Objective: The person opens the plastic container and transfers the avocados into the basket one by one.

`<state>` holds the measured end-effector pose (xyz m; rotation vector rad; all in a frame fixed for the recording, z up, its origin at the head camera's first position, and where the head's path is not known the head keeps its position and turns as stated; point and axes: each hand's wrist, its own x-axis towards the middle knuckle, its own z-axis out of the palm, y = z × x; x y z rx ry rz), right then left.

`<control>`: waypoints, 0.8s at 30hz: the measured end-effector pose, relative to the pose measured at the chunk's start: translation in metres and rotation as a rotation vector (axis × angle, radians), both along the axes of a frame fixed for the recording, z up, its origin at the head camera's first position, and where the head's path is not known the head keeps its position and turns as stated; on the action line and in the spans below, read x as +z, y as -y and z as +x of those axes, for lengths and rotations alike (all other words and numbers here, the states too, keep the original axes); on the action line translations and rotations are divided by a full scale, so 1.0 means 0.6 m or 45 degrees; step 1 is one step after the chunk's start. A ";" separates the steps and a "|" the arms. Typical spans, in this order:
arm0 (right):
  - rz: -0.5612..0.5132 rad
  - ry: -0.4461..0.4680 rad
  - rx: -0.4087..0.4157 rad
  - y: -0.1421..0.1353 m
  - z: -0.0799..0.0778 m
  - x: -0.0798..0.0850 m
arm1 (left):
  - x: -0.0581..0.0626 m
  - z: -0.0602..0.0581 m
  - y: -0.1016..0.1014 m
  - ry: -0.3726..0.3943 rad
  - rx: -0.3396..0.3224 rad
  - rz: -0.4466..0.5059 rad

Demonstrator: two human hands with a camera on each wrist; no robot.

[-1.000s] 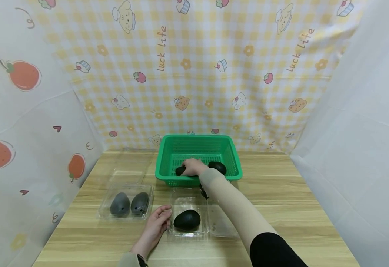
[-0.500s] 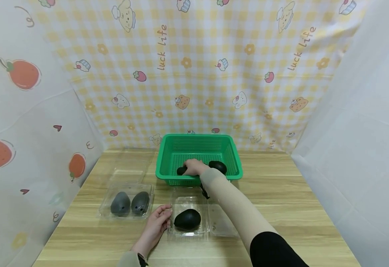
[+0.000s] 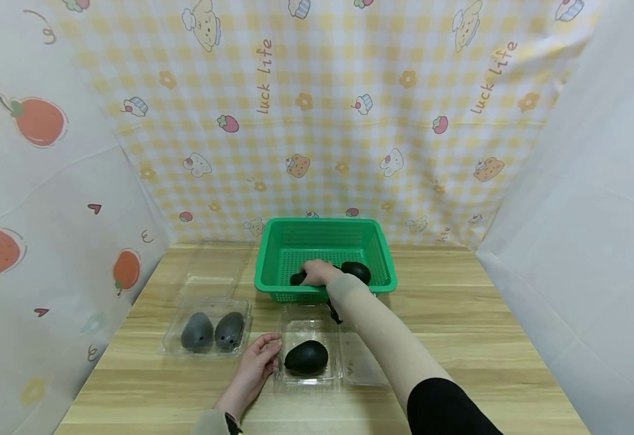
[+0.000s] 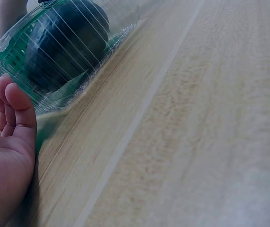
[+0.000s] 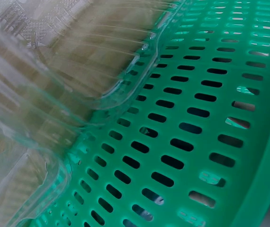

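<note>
My left hand (image 3: 258,359) pinches the left rim of an open clear plastic clamshell box (image 3: 295,382), its fingertips at the rim in the left wrist view. One dark avocado (image 3: 306,357) lies on its side in that box. Reaching into the green basket (image 3: 325,290), my right hand (image 3: 317,272) grips another dark avocado (image 3: 297,278), of which only the left end shows. A further avocado (image 3: 357,272) lies in the basket to the right of that hand. The right wrist view takes in the slotted green basket wall (image 5: 173,142) but not the hand itself.
At the left stands a second clear box (image 3: 206,352) with two grey-looking avocados (image 3: 197,332) in it. Behind that box lies a transparent lid (image 3: 214,284). The first box's lid (image 3: 361,365) lies flat to its right, partly under my right forearm. A patterned curtain (image 3: 317,145) hangs behind the basket.
My right hand and the avocado in it have shifted very slightly right inside the basket. The left hand and both boxes have stayed put.
</note>
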<state>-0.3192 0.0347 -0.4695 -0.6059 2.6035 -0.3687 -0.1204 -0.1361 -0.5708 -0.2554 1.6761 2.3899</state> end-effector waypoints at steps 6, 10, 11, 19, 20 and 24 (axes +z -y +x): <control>0.031 -0.007 -0.010 0.000 0.003 -0.002 | -0.001 0.000 0.000 0.001 0.004 0.023; 0.049 -0.017 -0.006 -0.001 0.004 -0.003 | -0.001 0.000 0.000 -0.005 -0.001 0.031; 0.050 -0.017 -0.006 -0.002 0.004 -0.003 | -0.001 0.000 0.000 -0.005 -0.002 0.030; 0.021 -0.016 0.000 -0.005 0.002 -0.007 | -0.001 0.000 0.000 0.000 0.001 0.030; 0.017 -0.012 -0.001 -0.006 0.001 -0.007 | -0.001 0.000 0.000 0.000 0.002 0.028; 0.009 -0.020 0.001 -0.008 -0.002 -0.010 | -0.002 -0.001 0.000 -0.008 -0.001 0.017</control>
